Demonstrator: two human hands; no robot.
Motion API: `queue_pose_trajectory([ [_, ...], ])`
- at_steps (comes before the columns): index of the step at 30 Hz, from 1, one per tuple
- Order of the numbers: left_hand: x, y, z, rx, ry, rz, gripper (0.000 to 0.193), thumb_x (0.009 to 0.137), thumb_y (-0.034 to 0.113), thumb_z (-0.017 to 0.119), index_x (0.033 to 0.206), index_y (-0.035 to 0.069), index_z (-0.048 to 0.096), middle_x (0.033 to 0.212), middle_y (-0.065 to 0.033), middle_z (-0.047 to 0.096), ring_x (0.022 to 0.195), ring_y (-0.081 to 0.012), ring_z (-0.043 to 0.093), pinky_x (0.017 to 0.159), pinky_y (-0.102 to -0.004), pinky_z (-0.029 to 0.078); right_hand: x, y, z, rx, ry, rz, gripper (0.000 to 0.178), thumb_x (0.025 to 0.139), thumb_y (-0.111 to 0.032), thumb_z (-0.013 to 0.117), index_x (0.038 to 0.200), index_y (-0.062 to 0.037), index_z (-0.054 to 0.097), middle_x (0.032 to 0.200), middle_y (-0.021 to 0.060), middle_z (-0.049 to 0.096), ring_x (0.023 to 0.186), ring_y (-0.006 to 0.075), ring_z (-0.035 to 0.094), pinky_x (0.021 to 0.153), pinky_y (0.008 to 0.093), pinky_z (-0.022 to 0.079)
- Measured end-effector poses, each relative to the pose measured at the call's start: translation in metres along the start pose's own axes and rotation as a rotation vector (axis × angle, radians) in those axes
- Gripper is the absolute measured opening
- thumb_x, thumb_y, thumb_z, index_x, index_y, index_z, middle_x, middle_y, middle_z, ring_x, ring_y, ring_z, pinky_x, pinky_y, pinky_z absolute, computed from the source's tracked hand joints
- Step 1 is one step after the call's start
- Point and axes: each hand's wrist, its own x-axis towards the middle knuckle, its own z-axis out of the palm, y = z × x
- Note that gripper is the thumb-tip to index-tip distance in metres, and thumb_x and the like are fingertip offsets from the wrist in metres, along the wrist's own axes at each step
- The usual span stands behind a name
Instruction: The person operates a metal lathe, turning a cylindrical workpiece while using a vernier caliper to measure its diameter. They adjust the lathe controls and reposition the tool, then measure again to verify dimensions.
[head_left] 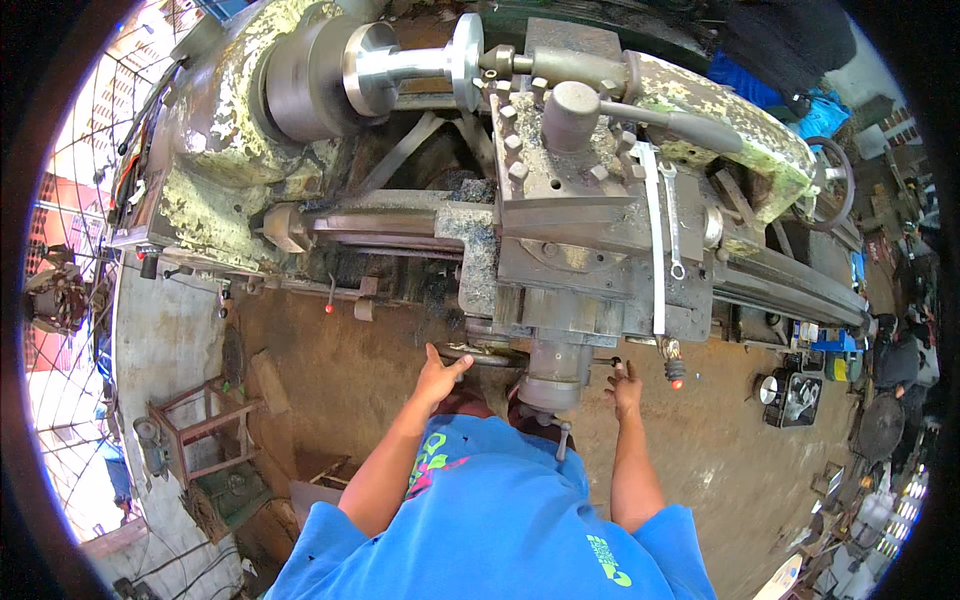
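My left hand [440, 376] grips the rim of the carriage handwheel [485, 358] on the front of a metal lathe, its thumb lying along the top. To the right, my right hand [626, 388] has its fingers curled at the tip of a small dark lever [604, 361]; part of the grip is too small to make out. Above them sits the cross slide with the tool post [572, 115]. A shiny flanged metal workpiece [415, 64] stretches between the smooth-looking chuck [308, 82] and the tailstock centre [505, 62].
A combination wrench [674, 222] and a long pale metal strip [652, 250] lie on the carriage. Metal chips cover the slide. At the right is the tailstock handwheel [835, 183]. A wooden stand [205, 430] and a black crate [797, 400] are on the floor.
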Motion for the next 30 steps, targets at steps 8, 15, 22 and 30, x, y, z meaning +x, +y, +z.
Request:
queue_pose_trajectory([
  [8,0.001,-0.002,-0.011,0.067,-0.06,0.039,0.128,0.085,0.061,0.074,0.155,-0.016,-0.001,0.154,-0.0378,0.035,0.146,-0.0389,0.038,0.117,-0.0387,0.034,-0.07,-0.133,-0.074,0.531,0.365,-0.404,0.021,0.099,-0.021,0.064,0.081,-0.0115,0.059,0.071,-0.0011,0.058,0.059,0.0099,0.052,0.053,0.0253,0.039],
  [15,0.035,-0.075,-0.044,0.038,-0.154,0.101,0.093,0.089,0.06,0.068,0.145,-0.01,0.045,0.146,-0.0301,0.051,0.138,-0.0386,0.049,0.112,-0.0415,0.041,-0.103,-0.216,-0.025,-0.279,0.358,-0.64,0.028,0.095,-0.031,0.069,0.089,-0.0038,0.069,0.076,0.0081,0.068,0.068,0.0204,0.065,0.064,0.0347,0.049],
  [22,0.033,-0.276,-0.098,0.873,-0.3,-0.167,0.072,0.091,0.062,0.058,0.122,-0.003,0.068,0.126,-0.0268,0.066,0.122,-0.0396,0.062,0.102,-0.0473,0.049,-0.109,-0.233,0.005,-0.764,0.647,-0.56,0.03,0.089,-0.035,0.071,0.098,-0.0062,0.076,0.093,0.019,0.075,0.092,0.0388,0.072,0.083,0.047,0.056],
  [30,-0.015,-0.361,-0.15,0.801,-0.326,-0.418,0.055,0.093,0.05,0.061,0.112,-0.001,0.072,0.104,-0.027,0.072,0.101,-0.0388,0.071,0.086,-0.0467,0.056,-0.088,-0.231,-0.001,-0.633,0.624,-0.649,0.03,0.088,-0.028,0.07,0.1,-0.0002,0.074,0.095,0.0233,0.074,0.095,0.0422,0.071,0.086,0.0477,0.054],
])
